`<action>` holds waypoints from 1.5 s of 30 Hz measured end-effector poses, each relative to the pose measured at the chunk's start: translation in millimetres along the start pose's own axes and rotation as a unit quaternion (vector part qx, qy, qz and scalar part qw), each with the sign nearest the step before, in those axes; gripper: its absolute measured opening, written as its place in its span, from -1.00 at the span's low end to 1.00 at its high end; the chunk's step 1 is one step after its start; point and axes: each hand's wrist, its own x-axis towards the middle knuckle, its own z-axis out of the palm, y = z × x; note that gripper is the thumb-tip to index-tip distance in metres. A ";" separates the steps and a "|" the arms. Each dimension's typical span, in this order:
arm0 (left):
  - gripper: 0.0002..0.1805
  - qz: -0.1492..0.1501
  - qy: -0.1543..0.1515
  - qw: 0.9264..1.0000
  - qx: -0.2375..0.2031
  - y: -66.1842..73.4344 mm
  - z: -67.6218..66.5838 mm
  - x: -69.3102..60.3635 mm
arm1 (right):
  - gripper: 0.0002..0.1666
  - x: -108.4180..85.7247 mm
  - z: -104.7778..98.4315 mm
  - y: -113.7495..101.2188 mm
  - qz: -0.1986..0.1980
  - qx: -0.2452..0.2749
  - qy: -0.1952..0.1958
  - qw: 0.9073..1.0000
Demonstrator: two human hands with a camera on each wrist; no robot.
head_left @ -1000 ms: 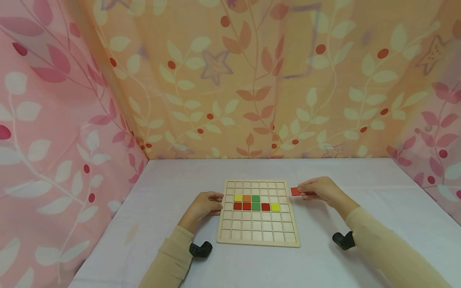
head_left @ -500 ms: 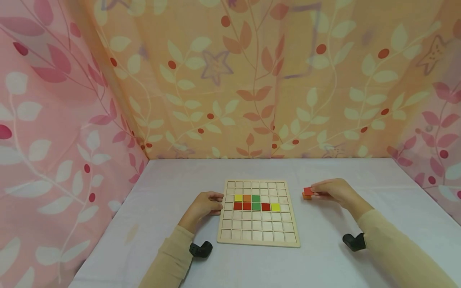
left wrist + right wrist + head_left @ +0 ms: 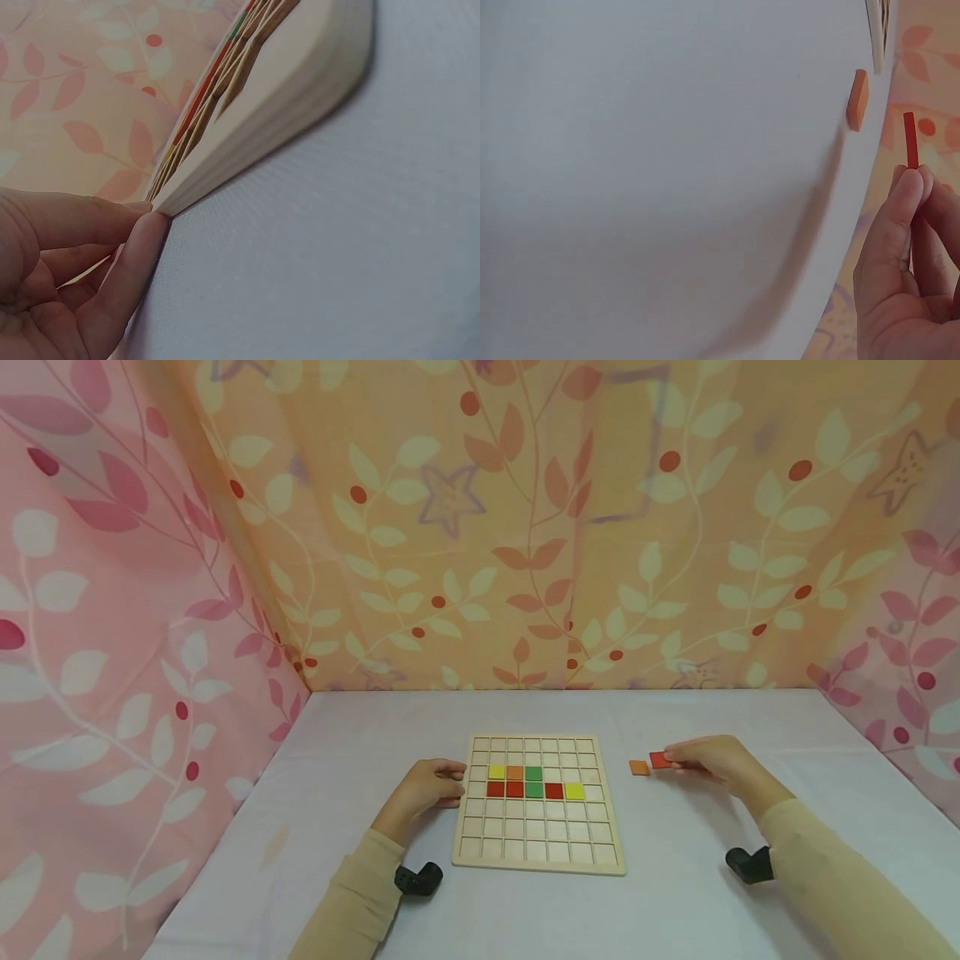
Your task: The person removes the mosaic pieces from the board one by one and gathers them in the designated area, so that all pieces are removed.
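Observation:
A pale wooden grid board (image 3: 517, 831) lies on the white table. Yellow, orange, green and red square tiles (image 3: 533, 789) fill part of two rows in it. At the board's left edge is my left hand (image 3: 424, 787), its thumb and fingertips against the rim; the left wrist view shows thumb and finger meeting the edge (image 3: 247, 161). To the right of the board, my right hand (image 3: 708, 756) pinches a red tile (image 3: 659, 760), held above the table. An orange tile (image 3: 639, 767) lies flat between the board and that hand, apart from the red one.
The white-covered table (image 3: 547, 918) ends at an orange leaf-patterned cloth (image 3: 480, 610) behind. Pink patterned cloth (image 3: 97, 693) hangs at the left and right. Black wrist devices (image 3: 418, 880) sit below both sleeves.
My right hand has moved rightward from beside the board with the red tile, passing over the orange tile, which now shows fully on the table. My left hand has stayed put.

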 end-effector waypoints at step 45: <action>-0.55 -0.006 0.006 1.000 0.002 3.5 1.0 -1.8 | -0.54 25.1 -9.6 15.9 0.063 -0.007 0.048 0.997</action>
